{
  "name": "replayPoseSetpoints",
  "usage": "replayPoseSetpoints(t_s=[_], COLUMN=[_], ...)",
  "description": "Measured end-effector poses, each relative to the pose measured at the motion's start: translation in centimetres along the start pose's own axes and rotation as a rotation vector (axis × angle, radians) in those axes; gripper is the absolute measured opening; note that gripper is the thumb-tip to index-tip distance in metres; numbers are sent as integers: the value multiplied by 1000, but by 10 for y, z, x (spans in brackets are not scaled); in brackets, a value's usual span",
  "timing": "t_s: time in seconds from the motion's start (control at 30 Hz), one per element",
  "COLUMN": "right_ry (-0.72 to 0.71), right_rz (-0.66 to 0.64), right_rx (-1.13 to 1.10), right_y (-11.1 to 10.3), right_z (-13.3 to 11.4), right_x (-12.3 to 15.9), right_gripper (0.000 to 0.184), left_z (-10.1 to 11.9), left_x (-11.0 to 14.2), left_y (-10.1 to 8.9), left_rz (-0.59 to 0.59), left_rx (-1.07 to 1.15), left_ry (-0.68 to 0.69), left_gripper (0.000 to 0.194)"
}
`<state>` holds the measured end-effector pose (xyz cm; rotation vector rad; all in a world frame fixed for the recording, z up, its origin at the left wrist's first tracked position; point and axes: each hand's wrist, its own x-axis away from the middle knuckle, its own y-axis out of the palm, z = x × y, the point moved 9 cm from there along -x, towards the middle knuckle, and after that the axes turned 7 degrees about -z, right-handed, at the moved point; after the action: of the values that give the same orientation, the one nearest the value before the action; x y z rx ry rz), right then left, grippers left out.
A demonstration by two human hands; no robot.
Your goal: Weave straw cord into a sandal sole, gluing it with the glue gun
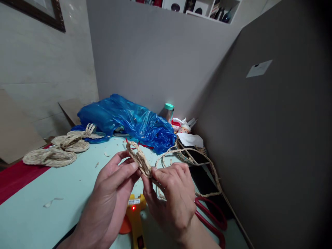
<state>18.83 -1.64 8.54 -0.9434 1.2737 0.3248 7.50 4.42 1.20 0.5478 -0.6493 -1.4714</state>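
Observation:
Between my hands, a small coiled piece of braided straw cord is held tilted above the table. My left hand grips its left side with the thumb and fingers. At its lower right end, my right hand pinches the cord, with the fingertips partly hidden. A long loose length of straw braid loops out to the right behind my right hand. Below and between the hands lies a yellow glue gun with a lit red light. Red-handled scissors lie to the right, partly covered by my right arm.
Several coiled straw pieces lie at the left near a red cloth. A blue plastic bag fills the back of the table. Behind it stands a green-lidded bottle. A grey partition borders the right side.

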Motion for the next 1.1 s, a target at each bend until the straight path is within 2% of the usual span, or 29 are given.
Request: replayPoseSetpoints(t_s=[0.13, 0.3, 0.43, 0.53, 0.67, 0.77, 0.87, 0.97, 1.03, 1.1], right_ry=[1, -3, 91, 125, 226, 380, 542, 718, 832, 917], right_rz=[-33, -33, -7, -5, -22, -76, -125, -89, -40, -28], right_rx=[32, 26, -58, -57, -83, -184, -331, -473, -575, -706], right_y=[3, 3, 1, 5, 13, 22, 29, 27, 27, 33], right_z=[0, 1, 13, 25, 45, 61, 77, 103, 124, 140], right_x=[1, 2, 1, 3, 11, 16, 19, 23, 30, 38], right_gripper=[21, 19, 21, 17, 8, 2, 7, 15, 19, 21], left_z=[0, -2, -8, -11, -9, -4, 12, 40, 70, 90], left_x=[-3, -4, -5, -5, -4, -9, -24, -35, -33, -30], left_y=[-3, -5, 1, 5, -7, -19, -25, -30, -31, -37], left_rz=[22, 22, -82, -161, -106, -109, -232, -236, -116, -8], left_rx=[7, -37, -51, -24, -24, -214, -671, -1199, -1395, -1399], left_ry=[-14, -34, -97, -168, -246, -238, -73, 227, 516, 618], left_gripper=[28, 23, 14, 20, 33, 37, 46, 29, 25, 11])
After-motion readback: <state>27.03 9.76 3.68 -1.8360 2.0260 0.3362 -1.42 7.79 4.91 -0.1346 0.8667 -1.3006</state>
